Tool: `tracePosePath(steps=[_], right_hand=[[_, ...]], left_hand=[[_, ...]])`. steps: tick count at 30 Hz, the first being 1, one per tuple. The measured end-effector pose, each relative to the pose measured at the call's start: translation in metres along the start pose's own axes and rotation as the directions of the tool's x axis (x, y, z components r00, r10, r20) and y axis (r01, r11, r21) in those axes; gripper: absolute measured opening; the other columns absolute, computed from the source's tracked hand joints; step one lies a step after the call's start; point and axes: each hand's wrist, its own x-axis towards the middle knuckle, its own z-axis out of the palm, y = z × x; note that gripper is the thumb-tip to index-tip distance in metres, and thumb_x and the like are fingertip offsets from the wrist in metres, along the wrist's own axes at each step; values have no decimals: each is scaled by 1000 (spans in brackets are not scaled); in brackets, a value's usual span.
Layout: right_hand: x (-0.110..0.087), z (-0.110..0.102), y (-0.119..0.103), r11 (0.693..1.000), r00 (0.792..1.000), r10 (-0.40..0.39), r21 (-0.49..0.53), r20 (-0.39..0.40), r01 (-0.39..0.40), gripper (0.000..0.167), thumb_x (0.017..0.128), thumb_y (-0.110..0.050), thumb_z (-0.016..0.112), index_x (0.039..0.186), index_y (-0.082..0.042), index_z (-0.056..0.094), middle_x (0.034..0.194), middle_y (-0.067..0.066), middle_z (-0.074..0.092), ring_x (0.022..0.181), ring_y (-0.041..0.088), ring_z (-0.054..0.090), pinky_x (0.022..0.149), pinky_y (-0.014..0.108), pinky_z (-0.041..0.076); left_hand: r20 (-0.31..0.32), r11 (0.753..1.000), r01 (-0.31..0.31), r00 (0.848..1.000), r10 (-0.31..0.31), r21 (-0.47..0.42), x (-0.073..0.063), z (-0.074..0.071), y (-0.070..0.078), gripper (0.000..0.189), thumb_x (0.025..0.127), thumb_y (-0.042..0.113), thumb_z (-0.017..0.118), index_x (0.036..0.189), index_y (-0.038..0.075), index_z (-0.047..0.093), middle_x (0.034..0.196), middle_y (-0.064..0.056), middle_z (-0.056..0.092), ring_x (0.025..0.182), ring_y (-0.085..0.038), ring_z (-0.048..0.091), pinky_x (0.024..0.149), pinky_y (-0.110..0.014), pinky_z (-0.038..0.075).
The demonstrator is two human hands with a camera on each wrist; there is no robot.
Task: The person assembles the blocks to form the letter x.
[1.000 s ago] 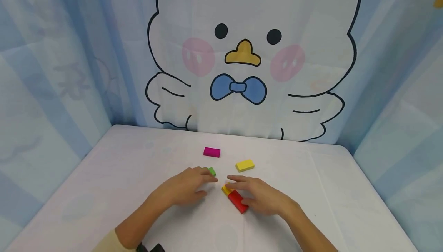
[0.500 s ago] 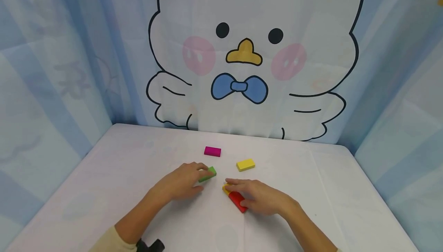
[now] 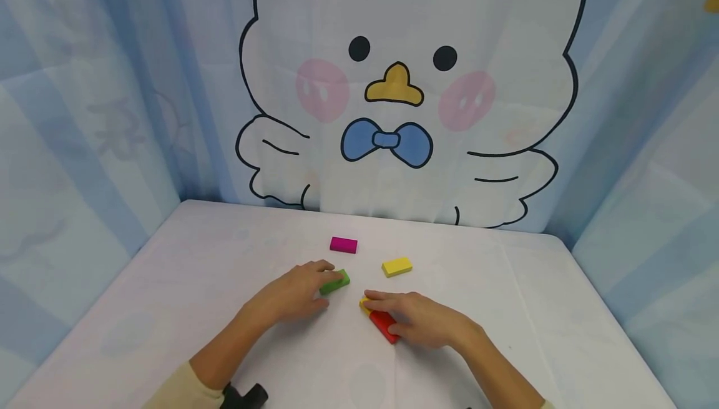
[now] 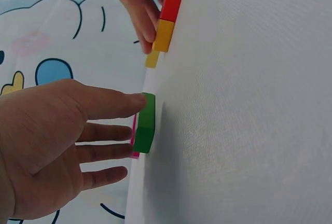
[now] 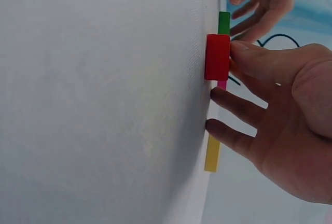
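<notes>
1. A green, wooden-looking oblong block (image 3: 332, 286) was placed on the white worktop (image 3: 168, 309), the left hand (image 3: 294, 291) held over it, fingers apart.
2. A red oblong block (image 3: 381, 324) and an orange-yellow block (image 4: 163, 38) were laid end to end, touched by the right hand (image 3: 421, 318), fingers extended loosely.
3. All were judged light, stiff; best pinched by long sides.
4. No writing could be read.

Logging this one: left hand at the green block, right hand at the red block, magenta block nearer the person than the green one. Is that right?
One slip: the magenta block lies farther from the person than the green block, as the head view shows. The rest stands.
</notes>
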Motion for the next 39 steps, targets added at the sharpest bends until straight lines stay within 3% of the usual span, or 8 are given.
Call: tracePosePath(steps=[7, 13, 19, 24, 39], right_hand=[[0, -1, -2, 1000, 1000, 14, 17, 4, -14, 57, 101, -6, 63, 155, -22, 53, 167, -6, 40, 152, 18, 41, 119, 44, 43], [-1, -1, -3, 999, 1000, 30, 25, 5, -30, 57, 101, -6, 63, 155, -23, 53, 167, -8, 40, 152, 17, 42, 119, 44, 43], [-1, 0, -4, 999, 1000, 30, 24, 0, -30, 58, 101, -6, 63, 155, -23, 53, 167, -7, 40, 152, 18, 41, 120, 46, 42], [0, 1, -4, 999, 1000, 29, 20, -1, -28, 58, 101, -5, 63, 155, -23, 52, 167, -6, 40, 153, 18, 41, 120, 45, 42], [1, 3, -2, 998, 999, 45, 35, -2, -45, 58, 101, -6, 64, 154, -26, 53, 167, -8, 40, 151, 18, 43, 118, 44, 45]], left_hand=[[-12, 999, -7, 1000, 6, -44, 9, 4, -3, 55, 94, 22, 77, 147, 18, 61, 146, -8, 59, 132, -27, 58, 109, -48, 54], [2, 997, -29, 1000, 29, -69, 19, 6, -5, 57, 94, 20, 78, 147, 16, 60, 140, -7, 61, 121, -22, 59, 103, -44, 56], [23, 996, 17, 1000, -15, -86, 27, 7, -3, 59, 91, 20, 81, 146, 18, 61, 133, -8, 61, 111, -19, 57, 97, -42, 59], [37, 993, 65, 997, -62, -98, 29, 5, -1, 61, 87, 18, 84, 144, 18, 63, 133, -9, 60, 111, -20, 56, 95, -42, 60], [86, 994, 88, 993, -82, -69, 32, -2, 5, 60, 84, 4, 83, 140, 17, 66, 139, -10, 58, 115, -22, 55, 97, -44, 60]])
